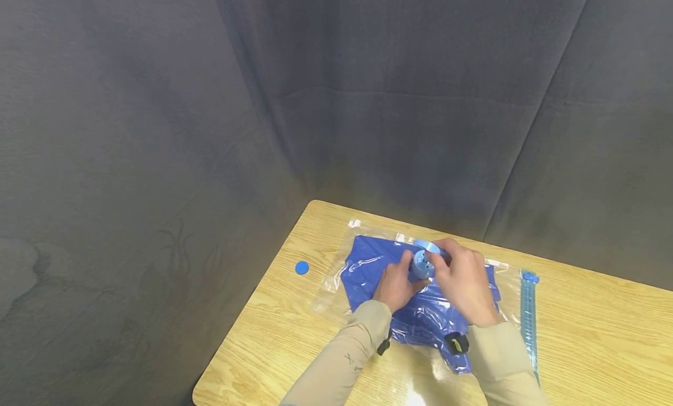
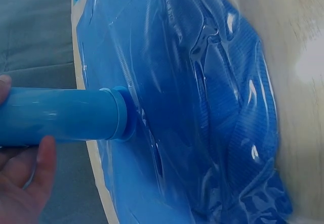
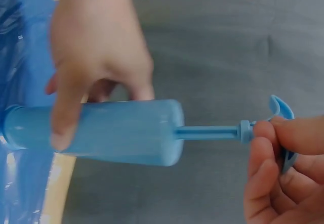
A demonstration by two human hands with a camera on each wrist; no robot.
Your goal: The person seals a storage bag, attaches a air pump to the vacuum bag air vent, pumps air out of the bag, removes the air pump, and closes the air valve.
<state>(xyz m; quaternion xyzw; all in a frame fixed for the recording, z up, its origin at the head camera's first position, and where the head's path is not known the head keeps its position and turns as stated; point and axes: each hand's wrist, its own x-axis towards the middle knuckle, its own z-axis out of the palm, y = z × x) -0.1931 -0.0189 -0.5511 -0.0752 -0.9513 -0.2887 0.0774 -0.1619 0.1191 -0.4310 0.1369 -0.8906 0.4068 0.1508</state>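
Observation:
A light blue hand pump point(image 3: 121, 133) stands upright on a clear vacuum storage bag point(image 1: 336, 283) with blue fabric point(image 1: 375, 257) packed inside. My left hand point(image 1: 396, 286) grips the pump's barrel, thumb on one side and fingers on the other. The barrel's base meets the bag's round valve point(image 2: 130, 114) in the left wrist view. My right hand point(image 1: 465, 280) pinches the pump's handle point(image 3: 281, 107), its fingers curled around the middle. Part of the plunger rod point(image 3: 210, 132) shows between barrel and handle. Wrinkled film lies tight against the fabric.
A round blue cap point(image 1: 302, 267) lies on the wooden table point(image 1: 252, 342) left of the bag. The bag's blue zip strip with its slider point(image 1: 530, 276) runs down its right side. Dark grey curtains point(image 1: 399, 131) hang behind and left of the table.

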